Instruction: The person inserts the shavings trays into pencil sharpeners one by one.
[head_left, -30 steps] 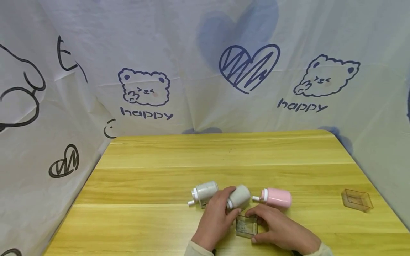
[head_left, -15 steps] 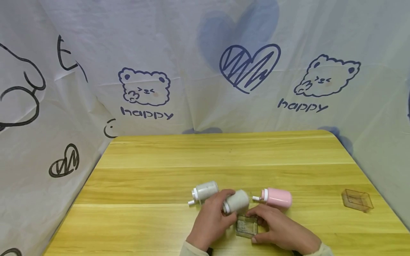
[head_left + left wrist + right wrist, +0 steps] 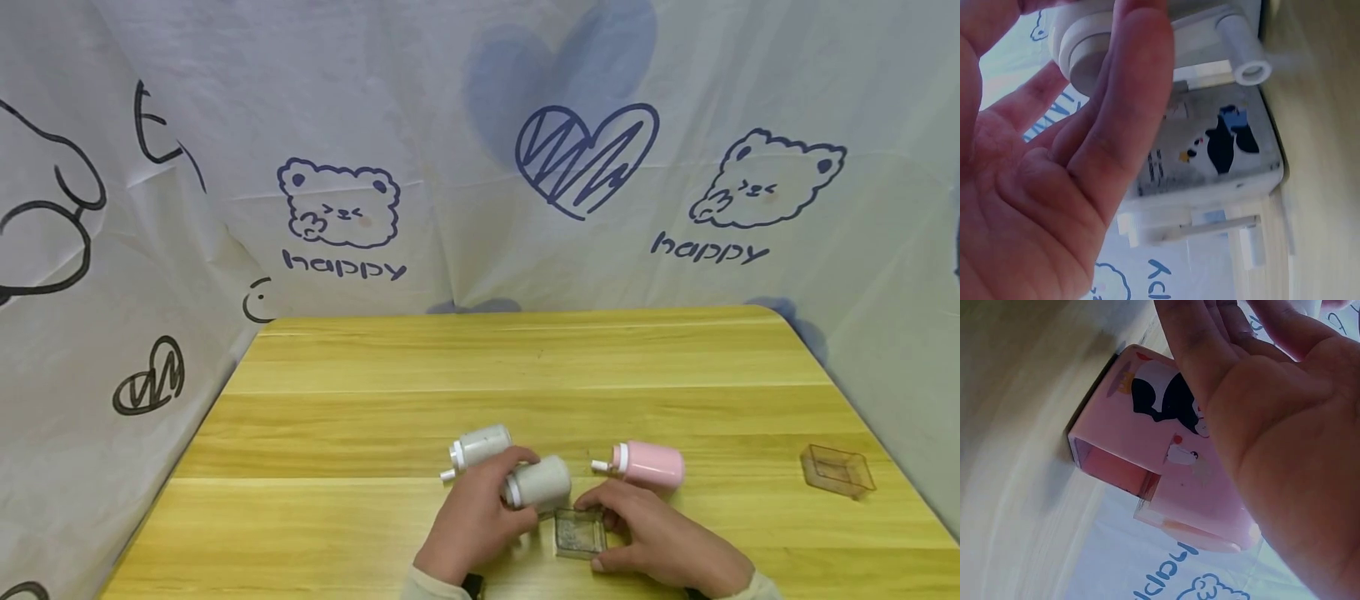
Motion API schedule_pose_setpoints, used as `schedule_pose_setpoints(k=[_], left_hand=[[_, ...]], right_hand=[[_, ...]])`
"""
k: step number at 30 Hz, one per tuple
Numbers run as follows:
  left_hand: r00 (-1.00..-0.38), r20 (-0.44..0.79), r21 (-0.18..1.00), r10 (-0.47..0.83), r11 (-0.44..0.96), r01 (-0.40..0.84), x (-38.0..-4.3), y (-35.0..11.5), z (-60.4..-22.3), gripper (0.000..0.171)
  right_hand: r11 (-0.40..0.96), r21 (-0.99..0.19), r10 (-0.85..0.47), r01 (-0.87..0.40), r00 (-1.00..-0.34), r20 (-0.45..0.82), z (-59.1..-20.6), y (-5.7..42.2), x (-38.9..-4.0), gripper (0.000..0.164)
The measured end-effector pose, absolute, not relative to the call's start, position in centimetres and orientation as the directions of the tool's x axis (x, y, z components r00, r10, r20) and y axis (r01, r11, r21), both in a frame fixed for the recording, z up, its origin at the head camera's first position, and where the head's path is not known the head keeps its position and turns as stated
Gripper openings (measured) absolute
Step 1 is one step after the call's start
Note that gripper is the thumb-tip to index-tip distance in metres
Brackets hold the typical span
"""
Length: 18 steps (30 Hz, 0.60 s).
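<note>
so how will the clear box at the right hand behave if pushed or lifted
The clear box will probably slide rather than roll, given its flat, straight sides. It's likely light for its size, being thin-walled, and those walls might crack if squeezed.

The head camera looks forward and down from above the near side of the pink case (image 3: 652, 464), far enough back to catch the table's (image 3: 540, 358) far edge and the printed cloth (image 3: 450, 108) beyond. The right-wrist camera, tipped sideways, faces the pink case closely past the right hand (image 3: 1279, 431). The left-wrist camera, left of the pink case and also tipped, looks closely past the left hand (image 3: 1041, 194) at two grey cases (image 3: 1204, 150). Head and right-wrist views share the pink case; head and left-wrist, the grey ones.
</note>
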<state>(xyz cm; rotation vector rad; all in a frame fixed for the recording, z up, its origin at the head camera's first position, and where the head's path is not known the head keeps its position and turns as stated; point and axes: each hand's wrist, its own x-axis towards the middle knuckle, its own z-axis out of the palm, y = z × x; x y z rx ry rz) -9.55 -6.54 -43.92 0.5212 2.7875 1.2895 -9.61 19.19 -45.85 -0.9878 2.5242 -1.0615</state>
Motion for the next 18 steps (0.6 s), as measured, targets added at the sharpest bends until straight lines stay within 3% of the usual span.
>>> schedule_pose_setpoints(k=[18], left_hand=[[-0.908,0.117,0.765,0.403,0.546,0.341,-9.7,-7.9,-43.7,0.049]], right_hand=[[0.518,-0.688,-0.652,-0.509,-0.755,0.068,-45.9,19.4,-9.7,0.049]])
